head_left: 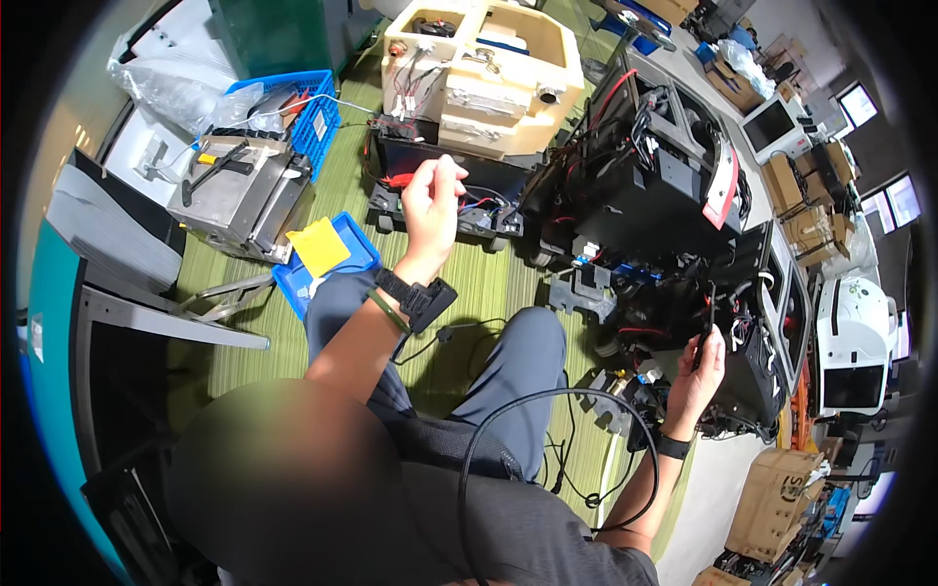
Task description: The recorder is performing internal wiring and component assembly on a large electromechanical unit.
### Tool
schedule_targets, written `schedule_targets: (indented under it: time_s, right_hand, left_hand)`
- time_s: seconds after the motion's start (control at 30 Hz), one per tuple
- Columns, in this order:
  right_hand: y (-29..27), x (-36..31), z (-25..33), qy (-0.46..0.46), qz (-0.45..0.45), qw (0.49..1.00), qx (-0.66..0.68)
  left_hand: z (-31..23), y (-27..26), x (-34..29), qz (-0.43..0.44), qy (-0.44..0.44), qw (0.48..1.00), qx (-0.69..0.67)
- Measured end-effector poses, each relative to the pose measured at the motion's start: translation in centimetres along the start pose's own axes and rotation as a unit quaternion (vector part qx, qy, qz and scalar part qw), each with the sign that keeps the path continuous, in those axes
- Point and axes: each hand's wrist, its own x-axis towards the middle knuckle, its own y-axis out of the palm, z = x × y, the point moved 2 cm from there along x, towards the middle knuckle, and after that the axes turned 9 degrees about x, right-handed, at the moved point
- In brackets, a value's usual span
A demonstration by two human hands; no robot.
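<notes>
My left hand [430, 210] is raised in front of the cream plastic tank unit [508, 98], its fingers curled together. Whatever they may hold is hidden or too small to name. A black strap with a small box [425, 305] is on that wrist. At the right, my right hand [696, 381] is closed round a thin dark tool [710, 327], held upright; its exact kind does not show. That hand is beside an opened black machine chassis [747, 366] full of loose wires. Another black chassis [660, 186] stands beyond it, with red and black cables.
A blue tray [357, 244] with a yellow cloth [319, 247] lies left of my knees. A metal box [244, 200] carries a hammer [217, 171]; a blue basket [318, 132] stands behind. Metal brackets [583, 293] and black cables lie on the green carpet. Cardboard boxes [777, 498] are at right.
</notes>
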Motion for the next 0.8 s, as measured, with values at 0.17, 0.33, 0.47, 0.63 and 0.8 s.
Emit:
schedule_targets:
  time_s: [0.17, 0.33, 0.47, 0.63, 0.8]
  right_hand:
    - [3.8, 1.3, -1.7, 0.027, 0.006, 1.000, -0.003]
    - [7.8, 2.4, -2.6, 0.054, 0.127, 0.990, 0.013]
    - [9.6, 3.4, -3.3, 0.066, 0.129, 0.989, 0.022]
    - [13.7, 4.4, -4.2, 0.041, 0.177, 0.983, -0.014]
    - [17.4, 4.1, -3.6, 0.021, 0.262, 0.965, -0.021]
  left_hand:
    - [1.6, 1.4, 1.4, 0.105, 0.014, 0.989, 0.100]
    - [2.7, 3.7, 1.5, 0.176, 0.068, 0.969, 0.160]
    - [3.9, 4.9, 0.0, 0.220, 0.026, 0.969, 0.110]
    - [1.8, 7.6, -0.3, 0.300, -0.021, 0.951, 0.070]
    - [-1.9, 9.6, 0.1, 0.371, -0.049, 0.927, 0.039]
